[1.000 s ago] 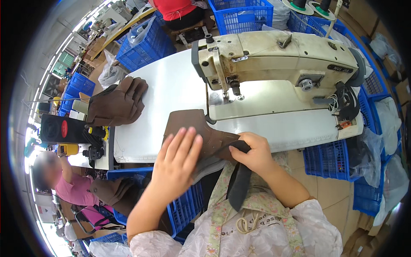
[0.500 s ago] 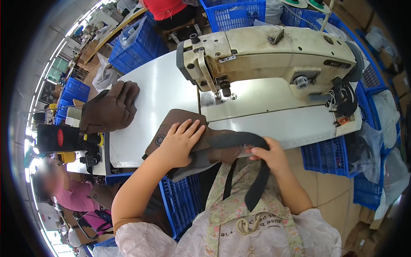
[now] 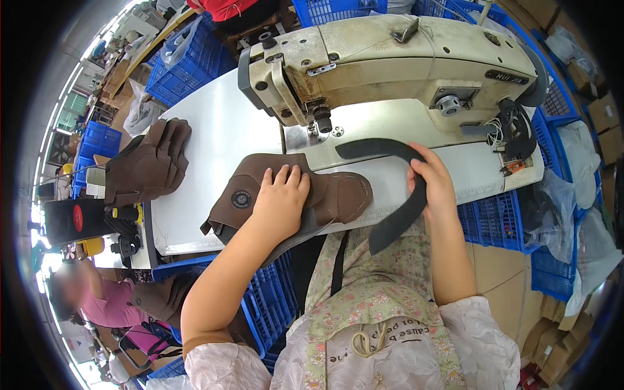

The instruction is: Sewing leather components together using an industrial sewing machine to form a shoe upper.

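Note:
My left hand (image 3: 281, 200) lies flat, fingers spread, on a brown leather piece (image 3: 341, 198) with a round dark badge (image 3: 240, 199) and a stitched, rounded tab at its right end. That piece rests on the white sewing table at its front edge. In my right hand (image 3: 431, 181) a curved black strip (image 3: 406, 211) is pinched between thumb and fingers near its middle. One end of the strip arches leftward over the table; the other hangs by the apron. Behind both hands stands the cream sewing machine (image 3: 383, 65), its needle area (image 3: 314, 133) beyond the brown piece.
A stack of brown leather pieces (image 3: 148, 161) lies at the table's left end. Blue crates (image 3: 273, 305) stand under the table and around it, some with plastic bags. Another person in a pink top (image 3: 114, 302) sits at the lower left; one in red (image 3: 224, 6) is at the back.
The black strip has been lifted off the brown piece and moved right and up in my right hand, baring the stitched tab. My left hand stays on the brown piece.

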The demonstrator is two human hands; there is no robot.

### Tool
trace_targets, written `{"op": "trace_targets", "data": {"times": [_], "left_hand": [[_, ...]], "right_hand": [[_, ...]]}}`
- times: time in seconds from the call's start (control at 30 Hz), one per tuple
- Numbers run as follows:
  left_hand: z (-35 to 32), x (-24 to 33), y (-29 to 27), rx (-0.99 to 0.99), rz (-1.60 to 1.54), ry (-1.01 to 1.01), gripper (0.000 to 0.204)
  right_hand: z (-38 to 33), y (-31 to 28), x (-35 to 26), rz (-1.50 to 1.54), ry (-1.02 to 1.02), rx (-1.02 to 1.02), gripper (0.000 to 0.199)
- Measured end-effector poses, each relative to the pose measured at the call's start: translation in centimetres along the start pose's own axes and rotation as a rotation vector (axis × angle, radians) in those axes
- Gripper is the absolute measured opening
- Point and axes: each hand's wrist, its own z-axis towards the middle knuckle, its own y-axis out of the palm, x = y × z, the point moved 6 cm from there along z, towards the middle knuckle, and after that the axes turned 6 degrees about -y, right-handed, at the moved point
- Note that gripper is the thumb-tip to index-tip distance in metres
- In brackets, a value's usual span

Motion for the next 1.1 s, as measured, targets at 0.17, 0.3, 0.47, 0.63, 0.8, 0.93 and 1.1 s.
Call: {"op": "trace_targets", "data": {"times": [0.17, 0.3, 0.47, 0.63, 0.8, 0.93, 1.1], "left_hand": [[0.3, 1.4, 1.0, 0.141, 0.177, -0.036, 0.048], [-1.7, 1.1, 1.3, 0.222, 0.149, 0.046, 0.049], [-3.8, 0.8, 1.5, 0.175, 0.069, 0.078, 0.051], [-4.3, 0.7, 1.0, 0.201, 0.008, 0.09, 0.051], [-3.0, 0.4, 0.6, 0.255, -0.047, 0.076, 0.05], [0.0, 0.0, 0.4, 0.263, -0.088, 0.055, 0.051], [2.0, 0.3, 0.4, 0.228, -0.113, 0.094, 0.058]], "right_hand": [[3.5, 1.5, 0.3, 0.089, -0.093, 0.089, 0.043], [4.8, 2.8, 1.6, 0.025, -0.101, 0.127, 0.044], [2.1, 6.9, 4.5, -0.089, 0.084, -0.04, 0.047], [-0.3, 11.5, 5.1, 0.019, 0.169, -0.213, 0.044], [-1.3, 9.0, 2.2, -0.048, 0.038, -0.193, 0.044], [-1.2, 5.4, 2.1, -0.146, -0.002, -0.048, 0.041], [-1.4, 4.3, 3.6, -0.428, -0.067, -0.032, 0.04]]}}
